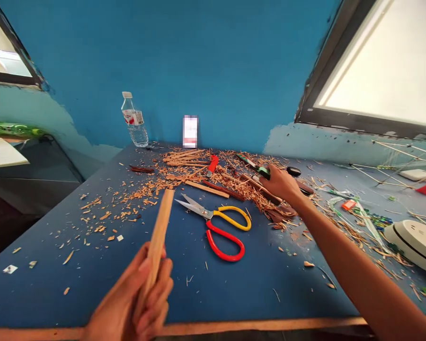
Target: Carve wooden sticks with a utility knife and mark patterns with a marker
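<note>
My left hand (135, 303) is closed round the lower end of a long light wooden stick (160, 227), which points up and away over the blue table (92, 265). My right hand (280, 183) reaches far across the table and its fingers are closed on a green-and-black handled tool (262, 170) lying among the wood shavings. Scissors (216, 225) with one yellow and one red handle lie open on the table between my two hands.
Wood shavings and thin sticks (184, 163) litter the far middle. A red-handled knife (212, 166), a water bottle (135, 121) and a small box (190, 131) stand near the blue wall. A white round device (415, 241) and bamboo strips lie at the right.
</note>
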{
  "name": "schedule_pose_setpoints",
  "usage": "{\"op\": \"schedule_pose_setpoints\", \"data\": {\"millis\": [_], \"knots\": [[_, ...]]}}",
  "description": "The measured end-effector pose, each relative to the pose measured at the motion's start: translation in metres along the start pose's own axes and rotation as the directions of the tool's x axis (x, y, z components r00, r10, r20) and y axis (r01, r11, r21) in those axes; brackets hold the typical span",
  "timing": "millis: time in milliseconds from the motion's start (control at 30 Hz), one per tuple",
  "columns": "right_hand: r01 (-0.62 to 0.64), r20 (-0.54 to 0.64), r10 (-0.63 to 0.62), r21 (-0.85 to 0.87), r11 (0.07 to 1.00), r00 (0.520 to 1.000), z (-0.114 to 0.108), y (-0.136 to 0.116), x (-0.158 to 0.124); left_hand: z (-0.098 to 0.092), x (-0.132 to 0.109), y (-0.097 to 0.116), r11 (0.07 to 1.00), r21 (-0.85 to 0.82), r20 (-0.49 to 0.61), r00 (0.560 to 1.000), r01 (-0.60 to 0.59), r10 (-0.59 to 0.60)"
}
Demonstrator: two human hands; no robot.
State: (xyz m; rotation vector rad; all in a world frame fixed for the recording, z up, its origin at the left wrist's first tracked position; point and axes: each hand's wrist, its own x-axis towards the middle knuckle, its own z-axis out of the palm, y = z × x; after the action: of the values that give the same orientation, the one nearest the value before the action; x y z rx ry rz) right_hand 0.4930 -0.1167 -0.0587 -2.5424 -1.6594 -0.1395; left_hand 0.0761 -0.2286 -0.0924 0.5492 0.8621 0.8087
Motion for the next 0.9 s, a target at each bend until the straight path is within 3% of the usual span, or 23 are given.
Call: {"op": "schedule_pose_setpoints", "data": {"millis": [67, 100, 167, 267, 333, 467, 633, 767, 900], "knots": [[0.069, 0.024, -0.069, 0.008, 0.998, 0.997, 0.008, 0.017, -0.001, -0.016, 0.007, 0.023, 0.931, 0.328, -0.050, 0.981, -0.161, 0.188], [0.110, 0.034, -0.111, 0.012, 0.994, 0.993, 0.013, 0.023, -0.003, -0.021, 0.010, 0.033, 0.826, 0.517, -0.041, 0.957, -0.224, 0.286], [0.197, 0.039, -0.198, 0.018, 0.980, 0.980, 0.020, 0.029, -0.007, -0.028, 0.017, 0.051, 0.515, 0.810, 0.021, 0.892, -0.280, 0.451], [0.313, 0.028, -0.313, 0.026, 0.950, 0.949, 0.026, 0.029, -0.011, -0.029, 0.030, 0.068, 0.108, 0.956, 0.183, 0.845, -0.271, 0.503], [0.367, 0.019, -0.367, 0.035, 0.930, 0.930, 0.027, 0.027, -0.012, -0.026, 0.041, 0.073, -0.057, 0.949, 0.303, 0.841, -0.311, 0.449], [0.427, -0.010, -0.427, 0.052, 0.903, 0.904, 0.022, 0.026, -0.013, -0.018, 0.063, 0.074, -0.200, 0.886, 0.463, 0.822, -0.419, 0.331], [0.512, -0.041, -0.510, 0.077, 0.856, 0.859, 0.003, 0.030, -0.033, -0.020, 0.070, 0.074, -0.465, 0.756, 0.617, 0.740, -0.462, 0.268], [0.554, -0.059, -0.551, 0.121, 0.823, 0.832, -0.010, 0.037, -0.070, -0.048, 0.054, 0.074, -0.627, 0.683, 0.579, 0.802, -0.376, 0.149], [0.524, -0.128, -0.508, 0.195, 0.829, 0.852, -0.009, 0.039, -0.104, -0.080, 0.045, 0.068, -0.659, 0.675, 0.535, 0.835, -0.332, 0.127]]}}
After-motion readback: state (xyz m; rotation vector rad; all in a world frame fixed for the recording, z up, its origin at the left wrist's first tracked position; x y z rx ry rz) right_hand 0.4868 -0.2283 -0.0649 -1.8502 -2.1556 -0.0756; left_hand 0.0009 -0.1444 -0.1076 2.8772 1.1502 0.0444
